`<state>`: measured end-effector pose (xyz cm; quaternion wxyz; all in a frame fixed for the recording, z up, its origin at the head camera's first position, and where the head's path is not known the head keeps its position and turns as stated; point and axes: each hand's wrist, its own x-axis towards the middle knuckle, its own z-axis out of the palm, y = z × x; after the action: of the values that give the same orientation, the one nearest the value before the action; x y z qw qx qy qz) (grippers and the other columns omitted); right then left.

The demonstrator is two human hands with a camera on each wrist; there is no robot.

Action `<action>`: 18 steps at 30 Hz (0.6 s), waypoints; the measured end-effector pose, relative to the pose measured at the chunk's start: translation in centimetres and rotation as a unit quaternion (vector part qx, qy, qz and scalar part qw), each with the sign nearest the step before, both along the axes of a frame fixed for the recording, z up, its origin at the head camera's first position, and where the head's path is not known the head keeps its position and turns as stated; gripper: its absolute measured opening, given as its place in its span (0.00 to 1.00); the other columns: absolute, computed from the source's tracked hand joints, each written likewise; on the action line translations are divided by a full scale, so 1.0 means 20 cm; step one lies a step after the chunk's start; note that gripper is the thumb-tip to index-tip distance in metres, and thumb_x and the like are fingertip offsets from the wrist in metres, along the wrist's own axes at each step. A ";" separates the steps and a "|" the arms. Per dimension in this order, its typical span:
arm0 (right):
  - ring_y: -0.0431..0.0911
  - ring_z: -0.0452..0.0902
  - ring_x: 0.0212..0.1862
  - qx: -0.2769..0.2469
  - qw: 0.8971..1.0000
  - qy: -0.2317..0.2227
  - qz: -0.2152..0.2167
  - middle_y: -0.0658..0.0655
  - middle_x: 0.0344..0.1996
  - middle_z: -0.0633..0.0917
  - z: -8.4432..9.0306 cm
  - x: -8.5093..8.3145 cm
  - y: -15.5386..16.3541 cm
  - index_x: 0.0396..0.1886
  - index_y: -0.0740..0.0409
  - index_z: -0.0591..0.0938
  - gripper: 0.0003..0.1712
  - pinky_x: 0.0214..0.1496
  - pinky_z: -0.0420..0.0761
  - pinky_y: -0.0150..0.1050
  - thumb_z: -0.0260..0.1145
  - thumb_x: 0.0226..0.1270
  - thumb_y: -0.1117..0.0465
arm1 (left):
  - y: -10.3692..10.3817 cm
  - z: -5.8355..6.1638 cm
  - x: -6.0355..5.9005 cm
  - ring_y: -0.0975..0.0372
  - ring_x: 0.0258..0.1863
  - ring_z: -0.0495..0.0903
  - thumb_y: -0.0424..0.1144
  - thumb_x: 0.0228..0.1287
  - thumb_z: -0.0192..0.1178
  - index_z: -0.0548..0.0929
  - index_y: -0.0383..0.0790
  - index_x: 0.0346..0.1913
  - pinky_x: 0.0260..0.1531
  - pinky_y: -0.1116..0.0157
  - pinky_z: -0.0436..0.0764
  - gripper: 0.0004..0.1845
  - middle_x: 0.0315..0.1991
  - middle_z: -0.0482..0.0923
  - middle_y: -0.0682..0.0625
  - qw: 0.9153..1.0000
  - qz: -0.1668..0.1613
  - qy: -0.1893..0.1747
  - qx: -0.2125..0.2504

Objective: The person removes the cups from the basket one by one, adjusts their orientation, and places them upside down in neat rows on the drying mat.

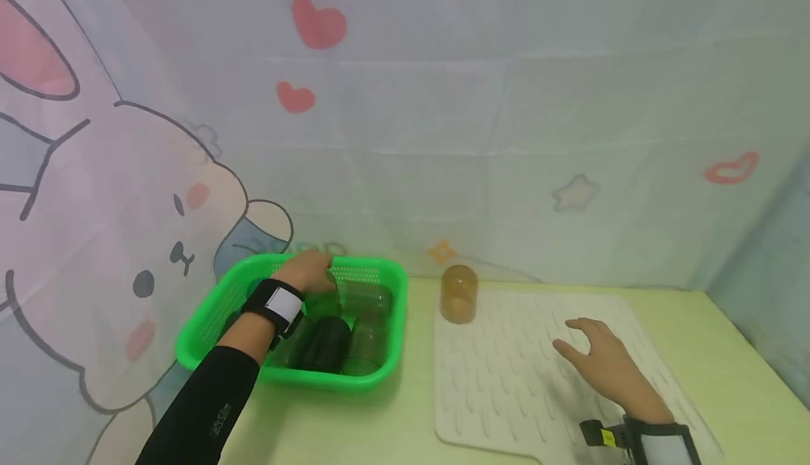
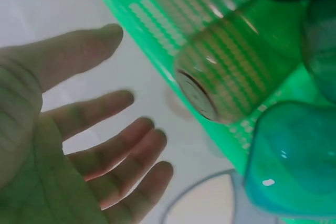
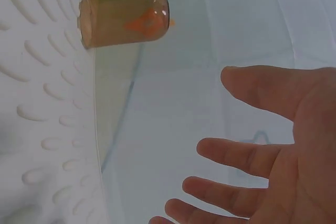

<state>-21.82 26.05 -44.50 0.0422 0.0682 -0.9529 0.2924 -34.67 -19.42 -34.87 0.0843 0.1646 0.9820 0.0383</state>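
My left hand is over the back of the green basket, just above a see-through cup. In the left wrist view its fingers are spread, and a gap separates them from a brownish see-through cup lying in the basket. A teal cup lies near that one. Over the white ridged mat my right hand hovers, thumb and fingers apart, holding nothing. An amber cup stands upside down at the mat's back left corner, away from the right hand.
Also in the basket are a dark cup and a clear cup, among several others partly hidden by my left arm. Basket and mat sit on a yellow-green table. Behind them hangs a printed cloth.
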 end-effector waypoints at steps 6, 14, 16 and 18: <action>0.72 0.69 0.51 0.004 1.000 0.004 -0.011 0.77 0.59 0.63 0.00 -0.01 0.02 0.62 0.73 0.67 0.39 0.46 0.73 0.61 0.54 0.71 0.42 | -0.05 -0.08 -0.14 0.40 0.59 0.67 0.41 0.58 0.67 0.68 0.34 0.65 0.51 0.45 0.71 0.33 0.61 0.66 0.33 0.998 0.047 -0.038 -0.031; 0.71 0.68 0.53 -0.018 1.000 0.001 -0.002 0.77 0.60 0.63 0.01 0.00 -0.02 0.62 0.73 0.66 0.38 0.48 0.74 0.60 0.54 0.71 0.42 | -0.09 -0.15 -0.16 0.41 0.61 0.65 0.40 0.57 0.68 0.66 0.35 0.67 0.51 0.46 0.72 0.36 0.64 0.64 0.34 0.990 0.086 -0.106 -0.031; 0.71 0.67 0.54 -0.018 1.000 0.003 -0.002 0.77 0.60 0.63 0.01 0.00 -0.03 0.62 0.73 0.66 0.38 0.48 0.74 0.61 0.54 0.71 0.43 | -0.10 -0.16 -0.14 0.41 0.58 0.68 0.38 0.56 0.69 0.67 0.34 0.65 0.49 0.47 0.73 0.35 0.62 0.66 0.34 0.990 0.090 -0.105 -0.028; 0.71 0.67 0.55 -0.015 1.000 0.007 -0.005 0.76 0.59 0.64 0.01 0.01 -0.04 0.62 0.73 0.67 0.38 0.48 0.73 0.61 0.54 0.71 0.43 | -0.11 -0.17 -0.13 0.42 0.55 0.71 0.36 0.56 0.69 0.68 0.34 0.64 0.47 0.48 0.75 0.33 0.59 0.69 0.34 0.991 0.090 -0.095 -0.021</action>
<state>-21.64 25.30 -44.35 0.0510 0.0650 -0.9484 0.3063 -37.25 -21.67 -38.33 0.1773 0.0692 0.9809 0.0408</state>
